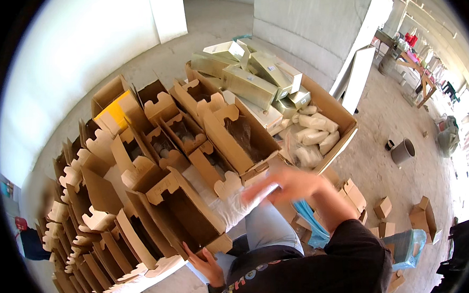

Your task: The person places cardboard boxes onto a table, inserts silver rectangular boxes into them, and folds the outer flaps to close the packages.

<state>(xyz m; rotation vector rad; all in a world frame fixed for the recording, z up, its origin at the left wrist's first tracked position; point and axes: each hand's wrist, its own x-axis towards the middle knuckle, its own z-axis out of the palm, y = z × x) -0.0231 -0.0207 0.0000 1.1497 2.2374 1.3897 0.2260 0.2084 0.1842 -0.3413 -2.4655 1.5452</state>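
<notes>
My left hand (pixel 206 266) grips the near bottom corner of an open brown cardboard box (pixel 187 215) that lies tilted in front of me. My right hand (pixel 292 183) is blurred with motion just right of the box mouth. It holds one end of a white foam-wrapped packet (pixel 236 206), whose other end rests at the box's opening. My light blue trouser legs (pixel 268 227) show under both hands.
Several open brown boxes with cut-out flaps (pixel 100 206) stand in rows to the left and ahead; one holds something yellow (pixel 113 114). A large carton (pixel 344 120) holds white wrapped packets (pixel 314 136) and gold boxes (pixel 248 85). A grey bucket (pixel 403 151) and small boxes (pixel 382 207) sit on the floor at right.
</notes>
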